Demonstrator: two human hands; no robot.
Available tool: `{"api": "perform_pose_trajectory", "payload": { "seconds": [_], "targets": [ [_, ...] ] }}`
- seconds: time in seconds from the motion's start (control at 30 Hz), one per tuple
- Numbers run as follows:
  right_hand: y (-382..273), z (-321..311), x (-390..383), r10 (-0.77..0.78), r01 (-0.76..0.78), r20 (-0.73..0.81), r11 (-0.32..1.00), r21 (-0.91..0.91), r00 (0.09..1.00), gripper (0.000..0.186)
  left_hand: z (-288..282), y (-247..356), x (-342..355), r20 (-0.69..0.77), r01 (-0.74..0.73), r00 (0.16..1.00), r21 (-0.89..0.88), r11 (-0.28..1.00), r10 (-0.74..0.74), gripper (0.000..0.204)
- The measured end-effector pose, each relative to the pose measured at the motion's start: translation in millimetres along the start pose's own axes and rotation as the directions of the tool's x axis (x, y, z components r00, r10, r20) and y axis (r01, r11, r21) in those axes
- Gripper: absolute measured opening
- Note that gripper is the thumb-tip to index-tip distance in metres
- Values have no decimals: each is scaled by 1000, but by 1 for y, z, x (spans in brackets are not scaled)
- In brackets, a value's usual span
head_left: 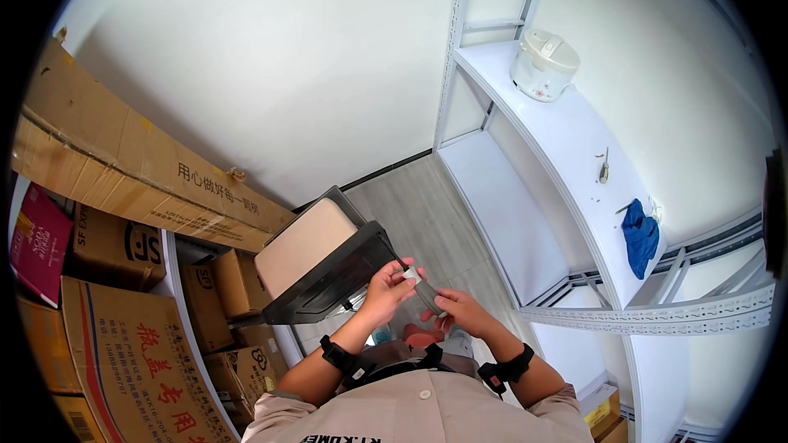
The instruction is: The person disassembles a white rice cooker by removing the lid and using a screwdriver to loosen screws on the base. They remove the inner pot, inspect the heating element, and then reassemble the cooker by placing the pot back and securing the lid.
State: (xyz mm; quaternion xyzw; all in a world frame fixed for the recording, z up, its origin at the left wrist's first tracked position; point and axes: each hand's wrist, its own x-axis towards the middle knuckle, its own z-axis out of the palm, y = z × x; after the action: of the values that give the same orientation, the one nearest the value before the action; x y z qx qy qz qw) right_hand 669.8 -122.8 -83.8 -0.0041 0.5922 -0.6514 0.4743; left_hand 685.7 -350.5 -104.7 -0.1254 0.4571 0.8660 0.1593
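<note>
Both my hands meet in front of my body around a grey, elongated handle-like piece (427,296) with a white part at its upper end. My left hand (389,289) pinches it near the white part. Lower down, the fingers of my right hand (460,309) close on its other end. A thin dark strip runs from the white part toward a black frame (324,280) just left of my hands. On that frame lies a beige pad (305,238), apparently the seat of a chair. The exact kind of the held piece cannot be made out.
Cardboard boxes (135,353) fill a shelf on the left, with a long carton (148,156) above. On the right-hand white shelf (566,164) are a rice cooker (545,66), a screwdriver (605,168) and a blue cloth (640,238). Grey flooring (419,205) runs between.
</note>
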Motion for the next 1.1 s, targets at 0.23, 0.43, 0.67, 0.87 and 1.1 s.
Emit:
{"api": "perform_pose_trajectory", "payload": {
  "seconds": [0.23, 0.43, 0.67, 0.87, 1.1],
  "targets": [
    [2, 6, 1, -325, 275, -109, 904, -327, 939, 54, 0, -2, 4, -102, 110, 991, 276, 955, -84, 40],
    [15, 8, 11, -467, 386, -148, 842, -377, 872, 53, 2, -6, 6, -101, 100, 991, 184, 978, -82, 44],
    [8, -11, 6, -17, 22, -40, 992, 128, 999, 47, 5, 10, 0, 8, 86, 996, 104, 991, -87, 54],
    [-8, 0, -1, -113, 98, -102, 984, -150, 988, 44, 1, 3, 4, -52, 38, 998, 241, 970, -27, 45],
    [-8, 3, 0, -226, 189, -102, 940, -282, 969, 54, 3, 8, 7, -121, 92, 990, 199, 976, -69, 37]
  ]
}}
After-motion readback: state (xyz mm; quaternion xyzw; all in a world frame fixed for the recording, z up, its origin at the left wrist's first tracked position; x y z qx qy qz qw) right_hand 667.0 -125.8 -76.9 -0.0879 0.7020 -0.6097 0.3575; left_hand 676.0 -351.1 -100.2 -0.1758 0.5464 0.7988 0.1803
